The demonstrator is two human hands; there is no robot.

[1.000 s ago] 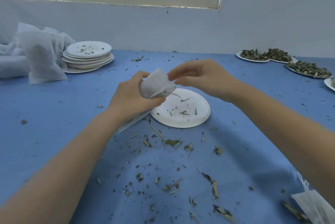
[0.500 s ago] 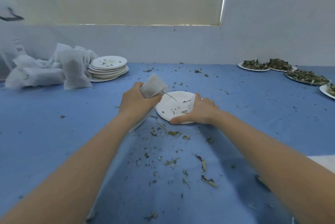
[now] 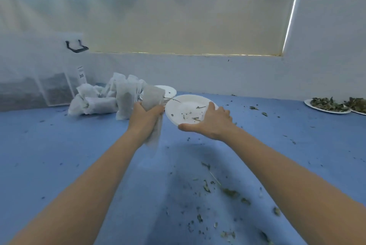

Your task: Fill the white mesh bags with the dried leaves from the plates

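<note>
Left hand (image 3: 146,116): grips a white mesh bag (image 3: 152,106) round its middle, fingers curled tight about it; the bag's open top stands above the fist and its tail hangs down below, off the tabletop (image 3: 59,155).
Right hand (image 3: 210,123): holds a white paper plate (image 3: 186,106) by its near right edge, thumb under the rim and fingers spread over the top; the plate is lifted and tilted, its left rim just beside the mouth of the bag.
Plate contents: only a few scraps of dried leaf (image 3: 195,118) and a thin stem at the upper left rim, pointing at the bag.
Filled bags (image 3: 103,100): a heap of white mesh bags lies at the far left of the tabletop, some upright, some on their sides, dark leaf showing through the mesh.
Stack of plates (image 3: 168,91): behind the held bag, mostly hidden by it.
Full plates (image 3: 328,106): at the far right edge, piled with dried leaves.
Clear box (image 3: 49,78): behind the heap of bags, with a black handle and a label.
Crumbs (image 3: 217,191): leaf bits are scattered over the blue tabletop, thickest near the right forearm.
</note>
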